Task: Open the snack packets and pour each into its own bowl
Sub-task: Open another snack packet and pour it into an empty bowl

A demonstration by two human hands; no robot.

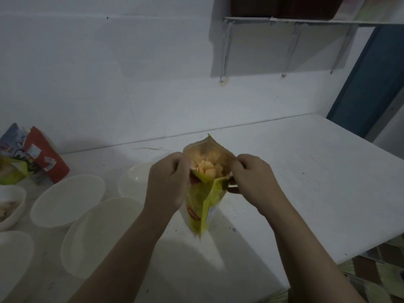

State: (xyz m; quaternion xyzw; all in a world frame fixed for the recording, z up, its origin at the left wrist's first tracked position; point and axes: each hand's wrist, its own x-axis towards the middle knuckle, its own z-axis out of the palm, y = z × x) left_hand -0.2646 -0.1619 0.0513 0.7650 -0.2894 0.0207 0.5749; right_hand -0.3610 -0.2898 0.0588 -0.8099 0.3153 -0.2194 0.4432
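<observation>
Head view: yellow snack packet (204,200) held upright above the white table (306,171), roughly centre frame, its mouth pulled open and pale orange snack pieces (205,166) showing inside. Left hand (168,182) pinches the left lip of the mouth, fingers curled tight on the film; right hand (251,176) pinches the right lip likewise, the two drawn apart across the opening. Empty white bowl (131,182) sits just behind the left hand, partly hidden; two more empty bowls, one mid-left (67,200) and one nearer (98,237), lie left of the forearm. Bowl at far left (8,206) seems to hold something already. Other packets, a red one (47,154) among them, stand against the wall at left. Judgement: packet is light, thin and crinkly, film likely slick, contents brittle. Best held by the side seams near the mouth, not squeezed at the belly, or pieces crush. Pouring looks next; a low tilt over one empty bowl should limit spill.
</observation>
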